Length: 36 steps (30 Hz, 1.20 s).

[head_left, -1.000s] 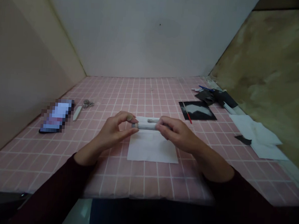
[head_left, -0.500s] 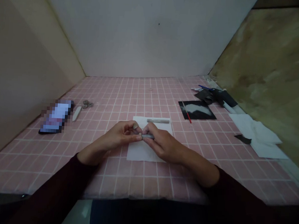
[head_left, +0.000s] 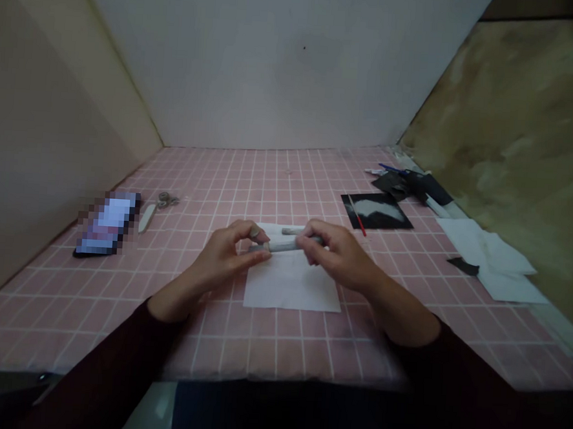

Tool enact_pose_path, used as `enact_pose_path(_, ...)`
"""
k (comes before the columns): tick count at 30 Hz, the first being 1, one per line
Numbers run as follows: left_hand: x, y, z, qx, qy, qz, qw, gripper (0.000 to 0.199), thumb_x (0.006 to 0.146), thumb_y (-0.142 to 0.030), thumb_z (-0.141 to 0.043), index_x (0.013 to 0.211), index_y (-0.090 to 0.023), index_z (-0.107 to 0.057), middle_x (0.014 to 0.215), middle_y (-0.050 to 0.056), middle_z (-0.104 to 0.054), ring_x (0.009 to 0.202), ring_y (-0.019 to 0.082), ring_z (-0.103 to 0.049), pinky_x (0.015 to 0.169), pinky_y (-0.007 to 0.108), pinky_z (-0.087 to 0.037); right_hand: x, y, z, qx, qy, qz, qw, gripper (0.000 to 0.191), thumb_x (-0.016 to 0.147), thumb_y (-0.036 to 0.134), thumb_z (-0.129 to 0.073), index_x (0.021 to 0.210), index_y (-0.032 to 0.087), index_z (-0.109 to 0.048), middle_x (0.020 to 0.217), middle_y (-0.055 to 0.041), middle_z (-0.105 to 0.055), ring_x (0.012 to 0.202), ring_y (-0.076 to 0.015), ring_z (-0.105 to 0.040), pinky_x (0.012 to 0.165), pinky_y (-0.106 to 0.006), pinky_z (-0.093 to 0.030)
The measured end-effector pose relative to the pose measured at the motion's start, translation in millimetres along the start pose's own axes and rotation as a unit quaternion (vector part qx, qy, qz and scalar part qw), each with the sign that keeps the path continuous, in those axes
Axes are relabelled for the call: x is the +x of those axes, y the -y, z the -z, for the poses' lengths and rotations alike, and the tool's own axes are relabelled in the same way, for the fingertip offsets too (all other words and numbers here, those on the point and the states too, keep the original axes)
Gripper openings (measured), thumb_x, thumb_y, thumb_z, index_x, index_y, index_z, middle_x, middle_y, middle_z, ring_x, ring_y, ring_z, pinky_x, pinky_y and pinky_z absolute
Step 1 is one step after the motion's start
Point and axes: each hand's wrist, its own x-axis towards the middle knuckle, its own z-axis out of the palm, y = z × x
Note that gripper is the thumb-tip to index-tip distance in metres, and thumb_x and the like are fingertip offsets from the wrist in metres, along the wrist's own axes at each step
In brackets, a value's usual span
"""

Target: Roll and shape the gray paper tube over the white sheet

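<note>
A slim grey rod (head_left: pixel 283 244) lies level between my two hands, just above a white paper sheet (head_left: pixel 292 283). Thumb and fingertips of my left hand (head_left: pixel 228 253) pinch it near its left end, which pokes out a little past them. My right hand (head_left: pixel 340 253) is closed over the rod's right part, its fingers curled. What the rod is made of I cannot make out. Behind it, a second grey rod (head_left: pixel 291 231) rests near the sheet's far edge, its right part hidden by my right hand.
Leftward on the pink checked cloth (head_left: pixel 210 190) are a phone (head_left: pixel 108 223), a white flat strip (head_left: pixel 147 219) and small scissors (head_left: pixel 166 199). Rightward lie a black sheet with white dust (head_left: pixel 378 210), a thin red-ended stick (head_left: pixel 359 219), dark scraps (head_left: pixel 392 183) and white papers (head_left: pixel 497 260).
My right hand has slid right and away from my left along the rod, baring its middle. Both hands sit slightly farther from me, and the second rod is now partly covered.
</note>
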Motion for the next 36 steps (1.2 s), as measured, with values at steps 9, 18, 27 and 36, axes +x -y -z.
enact_pose_path(9,-0.2,-2.7,-3.4,0.171,-0.036,-0.112,0.978,0.015,0.085,-0.023,-0.072,0.096,-0.018,-0.063,0.098,0.007,-0.066,0.101,0.023,-0.061,0.087,0.038,-0.050,4.8,-6.0,1.2,0.038,-0.003,-0.033,0.999,0.034,0.091,0.038,-0.052,0.063,0.019,-0.048,0.053,0.0043,-0.047,0.052,-0.0103,-0.041,0.054,-0.026,-0.031)
enact_pose_path(18,-0.7,-3.3,-5.7,0.177,-0.025,-0.125,0.976,0.014,0.086,-0.023,-0.070,0.097,-0.019,-0.063,0.098,0.007,-0.066,0.101,0.024,-0.061,0.086,0.038,-0.049,5.6,-4.8,-0.3,0.024,-0.012,-0.024,0.999,0.031,0.090,0.037,-0.052,0.065,0.019,-0.048,0.058,0.0045,-0.042,0.057,-0.0109,-0.039,0.056,-0.027,-0.029)
enact_pose_path(27,0.5,-0.5,-0.5,-0.005,0.021,0.017,1.000,0.015,0.085,-0.029,-0.070,0.091,-0.018,-0.063,0.096,0.005,-0.064,0.093,0.019,-0.060,0.086,0.035,-0.047,0.2,-0.4,-1.4,-0.008,-0.034,-0.006,0.999,0.021,0.092,0.032,-0.054,0.077,0.018,-0.058,0.067,0.0023,-0.051,0.062,-0.0121,-0.045,0.060,-0.027,-0.033)
enact_pose_path(36,0.7,-7.4,-1.8,-0.275,0.073,0.197,0.938,0.021,0.081,-0.030,-0.075,0.089,-0.016,-0.062,0.083,0.001,-0.065,0.075,0.013,-0.060,0.067,0.024,-0.044,-0.5,2.2,4.5,0.041,-0.044,0.067,0.996,0.008,0.090,0.026,-0.061,0.088,0.019,-0.059,0.079,0.0005,-0.058,0.072,-0.0132,-0.054,0.068,-0.028,-0.042)
